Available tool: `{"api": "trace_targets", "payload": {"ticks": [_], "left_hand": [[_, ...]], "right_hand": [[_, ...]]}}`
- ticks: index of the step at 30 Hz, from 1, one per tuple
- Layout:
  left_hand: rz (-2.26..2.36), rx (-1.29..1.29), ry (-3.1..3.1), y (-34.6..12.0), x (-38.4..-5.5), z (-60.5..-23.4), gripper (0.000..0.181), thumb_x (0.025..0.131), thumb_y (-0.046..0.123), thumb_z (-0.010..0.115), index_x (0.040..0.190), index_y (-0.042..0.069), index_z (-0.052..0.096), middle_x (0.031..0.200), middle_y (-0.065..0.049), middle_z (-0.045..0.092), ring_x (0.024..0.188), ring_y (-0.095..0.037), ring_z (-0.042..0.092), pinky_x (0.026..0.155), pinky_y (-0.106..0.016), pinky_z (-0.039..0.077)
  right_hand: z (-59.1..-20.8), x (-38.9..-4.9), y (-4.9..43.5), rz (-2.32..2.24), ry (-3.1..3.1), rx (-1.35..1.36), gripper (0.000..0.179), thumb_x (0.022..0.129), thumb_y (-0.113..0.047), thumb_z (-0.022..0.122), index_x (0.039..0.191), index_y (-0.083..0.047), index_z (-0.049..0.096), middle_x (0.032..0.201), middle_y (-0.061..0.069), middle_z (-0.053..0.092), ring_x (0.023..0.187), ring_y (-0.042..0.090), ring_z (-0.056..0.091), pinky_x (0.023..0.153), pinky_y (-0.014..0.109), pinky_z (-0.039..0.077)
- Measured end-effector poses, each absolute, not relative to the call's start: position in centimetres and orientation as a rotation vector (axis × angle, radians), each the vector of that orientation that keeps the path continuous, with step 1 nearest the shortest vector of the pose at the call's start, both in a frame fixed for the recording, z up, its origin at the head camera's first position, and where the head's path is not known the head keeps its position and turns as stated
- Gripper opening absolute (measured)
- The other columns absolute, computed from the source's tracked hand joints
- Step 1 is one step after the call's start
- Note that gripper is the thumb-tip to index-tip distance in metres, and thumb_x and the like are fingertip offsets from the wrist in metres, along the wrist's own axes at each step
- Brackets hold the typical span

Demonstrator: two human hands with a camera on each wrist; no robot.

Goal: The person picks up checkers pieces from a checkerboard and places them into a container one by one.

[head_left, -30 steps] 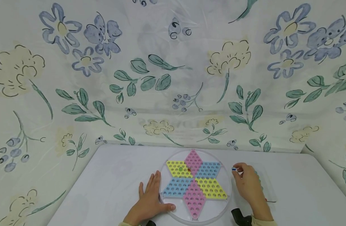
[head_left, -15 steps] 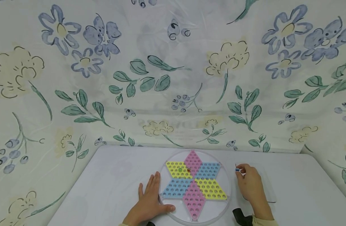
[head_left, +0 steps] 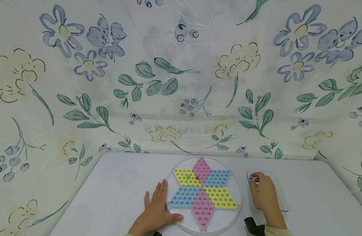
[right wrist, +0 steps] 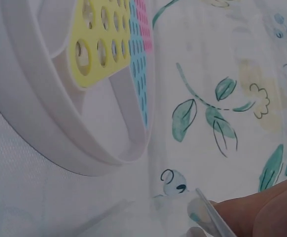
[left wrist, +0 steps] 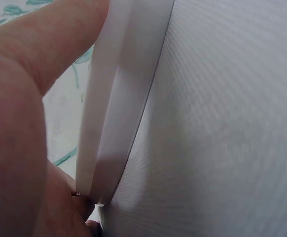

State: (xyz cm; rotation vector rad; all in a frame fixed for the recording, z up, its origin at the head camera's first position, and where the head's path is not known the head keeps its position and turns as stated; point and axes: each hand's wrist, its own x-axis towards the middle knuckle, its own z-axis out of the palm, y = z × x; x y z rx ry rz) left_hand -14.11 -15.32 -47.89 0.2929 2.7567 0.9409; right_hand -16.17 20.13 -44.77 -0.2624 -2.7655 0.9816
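Observation:
A round white Chinese checkers board lies in the middle of the table, its star in pink, yellow and blue. Against its left rim rests my left hand, fingers straight and thumb over the edge. The left wrist view shows that rim close up. My right hand pinches a small blue-and-white piece over the left edge of a flat clear container; I cannot tell its kind. A thin grey-white edge crosses the right fingertips in the right wrist view.
A green marble and a red one sit in the board's upper-left yellow section. The white table meets a hanging floral cloth at the back. Black wrist gear sits by the right sleeve.
My right hand has shifted a little to the right, away from the board, with the blue-and-white piece. The clear container's dark left edge now shows. My left hand has stayed put.

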Motion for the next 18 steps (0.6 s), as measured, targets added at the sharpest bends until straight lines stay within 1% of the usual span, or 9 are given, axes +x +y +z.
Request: {"api": "trace_targets", "payload": {"ticks": [11,18], "left_hand": [[0.925,0.283,2.76,-15.31,-14.17,-47.86,0.137,0.067,0.064,0.083,0.157,-0.008,0.009,0.165,-0.026,0.01,0.152,-0.044,0.004,0.111,-0.072,-0.011],[0.936,0.275,2.754,-15.27,-14.2,-47.88,0.138,0.067,0.065,0.083,0.157,-0.008,0.009,0.165,-0.026,0.01,0.152,-0.044,0.004,0.11,-0.071,-0.012]], "right_hand": [[-44.77,-16.32,20.11,0.991,-2.781,-0.276,0.023,0.096,-0.001,0.058,0.114,0.013,0.061,0.096,0.025,0.061,0.088,0.038,0.059,0.078,0.053,0.05],[-44.27,-16.09,19.52,0.989,-2.778,-0.287,0.024,0.096,-0.002,0.058,0.115,0.012,0.061,0.098,0.025,0.061,0.088,0.036,0.059,0.076,0.051,0.051]]}}
